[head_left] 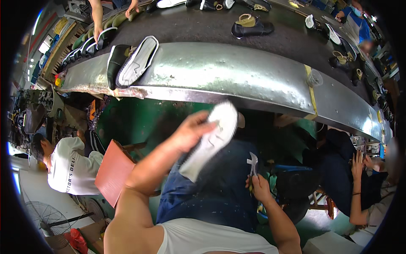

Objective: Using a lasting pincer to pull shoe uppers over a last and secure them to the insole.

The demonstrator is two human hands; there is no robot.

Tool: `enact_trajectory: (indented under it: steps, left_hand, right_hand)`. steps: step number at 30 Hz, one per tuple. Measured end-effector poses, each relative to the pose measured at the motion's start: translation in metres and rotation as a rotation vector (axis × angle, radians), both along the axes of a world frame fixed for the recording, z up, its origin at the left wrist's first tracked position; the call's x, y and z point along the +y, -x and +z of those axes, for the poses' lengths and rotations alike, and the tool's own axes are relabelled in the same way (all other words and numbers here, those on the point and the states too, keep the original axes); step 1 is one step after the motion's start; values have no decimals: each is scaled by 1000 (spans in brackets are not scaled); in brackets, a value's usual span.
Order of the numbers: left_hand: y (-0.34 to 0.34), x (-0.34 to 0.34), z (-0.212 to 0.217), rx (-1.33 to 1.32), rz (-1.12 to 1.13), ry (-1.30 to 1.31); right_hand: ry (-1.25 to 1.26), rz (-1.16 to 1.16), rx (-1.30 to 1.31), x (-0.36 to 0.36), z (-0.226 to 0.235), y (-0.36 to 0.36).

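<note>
Clearly, I see the left hand (195, 129) gripping a white-bottomed shoe (220, 127) and the right hand (261, 189) gripping pincers (253, 164).
From my remote seat, the shoe's underside faces me, slanted above the navy-clad lap (198, 199) and, in this view, reaching up to the near edge of the table (232, 63); the left fingers and thumb are clamped around its side. The right fingers are closed on the pincers' handles, metal head up, well apart from the shoe. Near the table's left corner, an upturned shoe (139, 63) leans against a black shoe (113, 70), and a co-worker's hand (97, 31) touches a row of shoes (89, 47).
</note>
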State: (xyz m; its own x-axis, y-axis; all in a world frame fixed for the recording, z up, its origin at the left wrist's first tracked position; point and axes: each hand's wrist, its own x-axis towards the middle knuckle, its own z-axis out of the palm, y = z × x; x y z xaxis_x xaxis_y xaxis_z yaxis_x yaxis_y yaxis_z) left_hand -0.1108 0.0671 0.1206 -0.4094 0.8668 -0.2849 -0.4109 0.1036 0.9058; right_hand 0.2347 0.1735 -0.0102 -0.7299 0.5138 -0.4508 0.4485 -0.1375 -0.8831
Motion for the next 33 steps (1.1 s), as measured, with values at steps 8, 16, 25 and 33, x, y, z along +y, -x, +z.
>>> enact_trajectory:
  steps: [8,16,25,33]
  left_hand:
    - [192,212,128,1951,85,310]
    - [273,315,1,2214,-315,723]
    - [359,119,71,1917,101,957]
    - [358,25,71,1158,-60,800]
  right_hand:
    - [358,-40,88,34,-18,10]
    - [479,-68,82,54,-9,31]
    - [445,-25,52,63,-12,33]
    - [429,-55,38,28,-7,27]
